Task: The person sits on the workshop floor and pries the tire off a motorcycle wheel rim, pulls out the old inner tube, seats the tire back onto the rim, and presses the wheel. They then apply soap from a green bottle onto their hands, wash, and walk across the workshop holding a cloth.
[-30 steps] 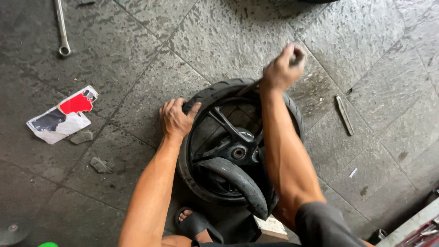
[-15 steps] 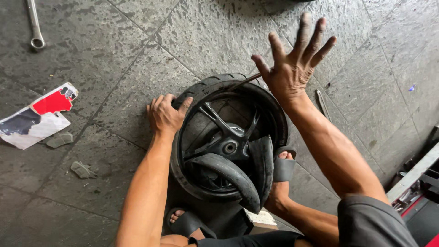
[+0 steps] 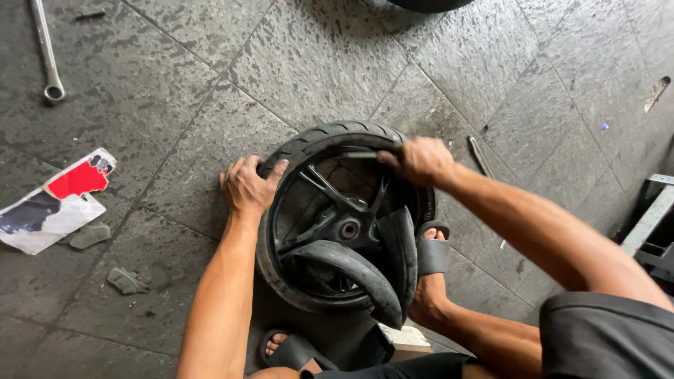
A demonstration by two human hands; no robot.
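A small black wheel with a tyre (image 3: 309, 144) lies flat on the stone floor between my feet. Its black spoked rim (image 3: 330, 210) shows inside, and a black inner tube (image 3: 372, 270) bulges out of the near side. My left hand (image 3: 247, 186) presses flat on the tyre's left edge, fingers spread. My right hand (image 3: 421, 160) is closed around a thin metal lever (image 3: 361, 154) that lies across the far bead of the tyre. My sandalled right foot (image 3: 430, 260) rests against the wheel's right side.
A ring spanner (image 3: 46, 56) lies at the top left. A torn red, white and black paper package (image 3: 56, 203) and rubber scraps (image 3: 126, 281) lie at the left. Another metal bar (image 3: 480, 156) lies right of the wheel. A grey metal frame (image 3: 653, 224) stands at the right edge.
My right hand, raised with fingers spread half a second ago, has come down onto the tyre's far edge and closed on the lever. The left hand has stayed on the tyre.
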